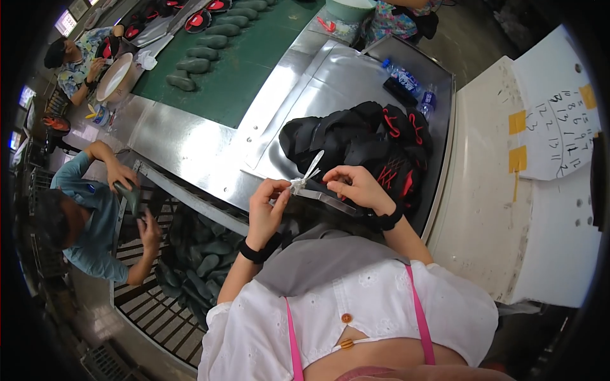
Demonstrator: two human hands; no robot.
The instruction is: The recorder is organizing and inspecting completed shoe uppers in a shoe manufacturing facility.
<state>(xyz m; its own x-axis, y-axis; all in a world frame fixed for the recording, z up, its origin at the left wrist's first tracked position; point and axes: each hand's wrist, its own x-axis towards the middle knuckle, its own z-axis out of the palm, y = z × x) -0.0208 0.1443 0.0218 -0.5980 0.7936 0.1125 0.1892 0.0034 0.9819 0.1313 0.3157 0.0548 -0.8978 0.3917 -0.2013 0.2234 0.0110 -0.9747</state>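
Observation:
Between finger and thumb, my left hand (270, 204) pinches a knotted bundle of white string (297, 185), whose loose ends and loop stick up and away from me. My right hand (359, 190) is just to the right of it, fingers curled and thumb drawn in; whatever its fingertips hold is too small to make out. Beyond my hands, a heap of black shoe uppers (337, 136) with red laces and trim lies on the metal worktable (305, 82). Both my wrists wear black bands.
A green conveyor belt (238, 60) carries dark green shoe lasts (194, 65). At left, a co-worker (89, 197) holds a last over a barred cart (146, 305) full of lasts. Plastic bottles (403, 76) stand behind the uppers. A white panel (476, 190) rises at right.

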